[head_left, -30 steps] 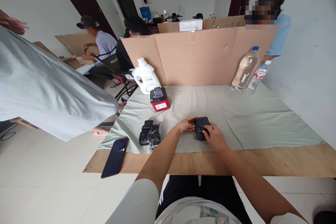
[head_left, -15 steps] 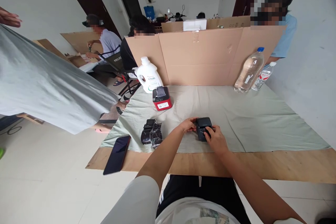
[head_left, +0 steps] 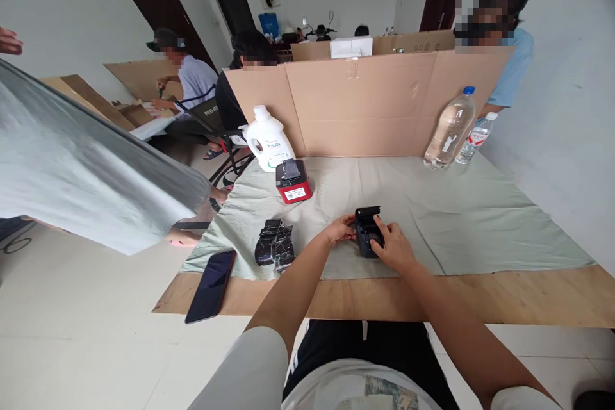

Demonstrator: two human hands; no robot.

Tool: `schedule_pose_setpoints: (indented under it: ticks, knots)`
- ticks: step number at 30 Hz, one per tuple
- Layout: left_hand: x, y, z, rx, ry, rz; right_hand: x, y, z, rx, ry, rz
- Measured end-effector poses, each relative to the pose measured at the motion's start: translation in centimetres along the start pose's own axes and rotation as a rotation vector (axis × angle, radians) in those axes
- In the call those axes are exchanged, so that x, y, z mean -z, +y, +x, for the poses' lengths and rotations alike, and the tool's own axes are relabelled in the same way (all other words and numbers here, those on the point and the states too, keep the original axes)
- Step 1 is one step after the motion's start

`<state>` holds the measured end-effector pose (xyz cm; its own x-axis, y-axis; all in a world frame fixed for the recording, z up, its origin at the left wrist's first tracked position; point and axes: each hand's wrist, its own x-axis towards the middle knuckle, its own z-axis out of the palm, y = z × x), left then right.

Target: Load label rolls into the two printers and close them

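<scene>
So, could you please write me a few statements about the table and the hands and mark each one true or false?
1. Both the left hand and the right hand are on the small black device. True.
2. The red box lies on the bare wood beside the phone. False: it stands on the green cloth, in front of the white jug.
3. Two clear bottles stand at the far right of the cloth. True.
4. The black device's lid is shut flat. False: it stands raised at the far edge.
</scene>
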<state>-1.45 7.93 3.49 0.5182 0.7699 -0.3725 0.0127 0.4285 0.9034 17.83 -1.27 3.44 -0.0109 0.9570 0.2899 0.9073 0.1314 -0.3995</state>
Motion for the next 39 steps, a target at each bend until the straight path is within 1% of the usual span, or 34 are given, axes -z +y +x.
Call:
schedule_pose_setpoints:
  ticks: [2,3,4,5,6,8,9,10,11,12,13,15,18,21,25,30,34,36,38,39]
  knots:
    - [-0.2,0.1,-0.2,-0.015,0.011,0.028,0.1,0.5,0.9,-0.008,0.001,0.047]
    - [-0.4,0.2,-0.4,-0.021,0.032,0.056,0.0,0.8,1.3,-0.008,0.010,0.085]
    - [-0.7,0.3,-0.6,-0.030,0.080,0.097,-0.2,1.2,1.5,-0.007,0.020,0.136]
    - [-1.0,0.4,-0.9,-0.049,0.159,0.157,-0.6,1.5,1.6,-0.007,0.031,0.198]
    - [-1.5,0.6,-1.1,-0.085,0.267,0.236,-1.0,1.8,1.6,-0.007,0.045,0.264]
    - [-2.7,1.0,-1.7,-0.207,0.483,0.438,-2.0,2.3,1.2,-0.015,0.091,0.382]
    - [-3.3,1.3,-1.9,-0.286,0.539,0.550,-2.5,2.5,1.0,-0.021,0.122,0.421]
    - [-4.0,1.5,-2.0,-0.363,0.542,0.660,-3.0,2.7,0.7,-0.026,0.155,0.446]
    - [-4.7,1.7,-1.9,-0.423,0.498,0.764,-3.3,2.8,0.4,-0.030,0.185,0.460]
    - [-5.3,2.0,-1.7,-0.459,0.428,0.858,-3.6,2.8,0.3,-0.033,0.210,0.467]
    - [-5.9,2.3,-1.4,-0.459,0.356,0.944,-3.8,2.8,0.1,-0.034,0.226,0.470]
    - [-6.7,2.8,-0.2,-0.386,0.268,1.073,-3.9,2.9,0.1,-0.029,0.238,0.469]
    - [-7.7,3.5,2.0,-0.265,0.236,1.145,-3.8,3.0,0.2,-0.019,0.232,0.468]
    - [-8.4,3.8,3.6,-0.232,0.229,1.162,-3.6,3.1,0.2,-0.013,0.222,0.468]
    - [-8.9,3.5,4.0,-0.213,0.242,1.173,-3.7,3.2,0.2,-0.001,0.240,0.466]
    - [-8.1,3.4,3.5,-0.190,0.268,1.135,-4.1,3.4,0.3,0.008,0.260,0.469]
    - [-7.6,4.4,3.0,-0.169,0.272,1.083,-4.4,3.7,0.4,0.014,0.247,0.433]
    - [-7.1,5.3,2.3,-0.210,0.238,0.932,-4.5,3.8,0.4,0.007,0.250,0.412]
    - [-5.9,6.4,0.7,-0.236,0.146,0.712,-4.5,3.8,0.3,0.000,0.254,0.402]
    - [-4.9,6.9,-0.5,-0.227,0.084,0.614,-4.5,3.8,0.3,-0.002,0.254,0.400]
